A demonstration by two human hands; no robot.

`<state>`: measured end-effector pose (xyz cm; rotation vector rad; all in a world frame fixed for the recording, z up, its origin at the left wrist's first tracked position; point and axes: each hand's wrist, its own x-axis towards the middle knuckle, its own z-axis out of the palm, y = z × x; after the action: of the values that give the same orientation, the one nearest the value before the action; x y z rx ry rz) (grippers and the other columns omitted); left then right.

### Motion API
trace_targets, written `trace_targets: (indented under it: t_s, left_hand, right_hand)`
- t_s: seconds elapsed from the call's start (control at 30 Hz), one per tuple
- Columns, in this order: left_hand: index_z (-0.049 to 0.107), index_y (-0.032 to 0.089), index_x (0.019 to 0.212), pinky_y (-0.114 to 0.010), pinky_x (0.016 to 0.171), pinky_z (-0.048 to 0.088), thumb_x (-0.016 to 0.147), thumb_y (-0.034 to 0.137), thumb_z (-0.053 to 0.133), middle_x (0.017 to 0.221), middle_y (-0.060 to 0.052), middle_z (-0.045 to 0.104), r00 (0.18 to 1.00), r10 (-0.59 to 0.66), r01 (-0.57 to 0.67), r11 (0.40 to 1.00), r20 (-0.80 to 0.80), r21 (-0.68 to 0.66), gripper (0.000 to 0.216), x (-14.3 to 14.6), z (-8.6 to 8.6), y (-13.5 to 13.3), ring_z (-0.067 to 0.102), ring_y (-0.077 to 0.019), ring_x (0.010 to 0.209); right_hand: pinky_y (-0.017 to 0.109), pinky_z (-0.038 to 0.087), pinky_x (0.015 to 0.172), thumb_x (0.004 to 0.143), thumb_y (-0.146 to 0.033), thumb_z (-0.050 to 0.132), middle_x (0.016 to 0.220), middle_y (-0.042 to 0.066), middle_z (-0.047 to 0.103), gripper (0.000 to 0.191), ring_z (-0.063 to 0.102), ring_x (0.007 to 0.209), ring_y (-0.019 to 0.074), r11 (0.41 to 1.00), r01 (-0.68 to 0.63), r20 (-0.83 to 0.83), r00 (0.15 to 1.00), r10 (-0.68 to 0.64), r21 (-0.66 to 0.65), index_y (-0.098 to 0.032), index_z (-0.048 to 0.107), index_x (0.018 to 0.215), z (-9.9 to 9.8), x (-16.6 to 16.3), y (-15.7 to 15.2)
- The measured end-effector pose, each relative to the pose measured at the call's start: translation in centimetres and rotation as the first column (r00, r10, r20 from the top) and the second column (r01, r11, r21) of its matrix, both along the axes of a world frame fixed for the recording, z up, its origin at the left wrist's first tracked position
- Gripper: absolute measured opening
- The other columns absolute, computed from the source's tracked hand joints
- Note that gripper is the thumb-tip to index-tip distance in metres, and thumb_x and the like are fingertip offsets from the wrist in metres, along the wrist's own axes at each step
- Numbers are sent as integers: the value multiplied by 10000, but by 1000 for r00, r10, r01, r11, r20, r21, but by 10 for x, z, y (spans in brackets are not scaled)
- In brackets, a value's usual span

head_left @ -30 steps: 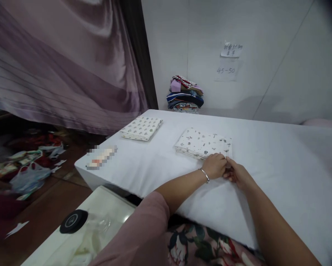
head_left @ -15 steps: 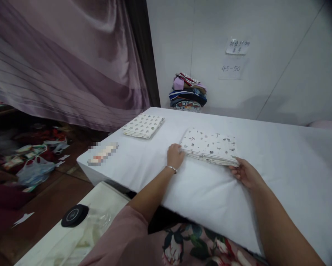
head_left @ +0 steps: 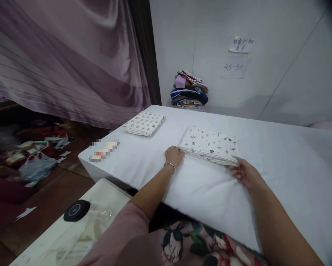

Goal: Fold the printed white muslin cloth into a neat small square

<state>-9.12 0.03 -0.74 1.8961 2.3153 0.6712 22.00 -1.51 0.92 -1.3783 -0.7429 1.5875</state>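
A folded white cloth [head_left: 210, 144] with small grey and green prints lies flat on the white-covered table [head_left: 282, 162], its layers showing along the near edge. My left hand [head_left: 174, 155], with a bracelet at the wrist, is closed at the near left corner of this cloth. At the near right corner, my right hand [head_left: 245, 172] pinches the edge between thumb and fingers. A second folded cloth [head_left: 145, 123], white with a repeated small print, rests farther left on the table, untouched.
A stack of folded fabrics [head_left: 189, 90] stands by the wall behind the table. Front left is a pale side table [head_left: 107, 194] with a round black object [head_left: 77, 210]. A purple curtain [head_left: 99, 70] hangs at left. Plastic bags [head_left: 37, 166] lie on the floor.
The view has shifted slightly. Both hands stay at the near corners of the printed cloth, which keeps its folded shape and place.
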Motion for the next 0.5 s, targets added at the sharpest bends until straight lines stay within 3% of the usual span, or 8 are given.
trace_targets:
  t_s: [0.5]
  left_hand:
    - [590, 207, 760, -315, 768, 372, 779, 245, 482, 817, -28, 664, 1000, 10, -10, 1000, 25, -6, 116, -3, 9, 11, 571, -195, 869]
  right_hand:
    - [164, 281, 275, 806, -272, 534, 553, 25, 568, 126, 449, 372, 80, 999, 46, 65, 997, -47, 20, -148, 539, 780, -5, 6, 2]
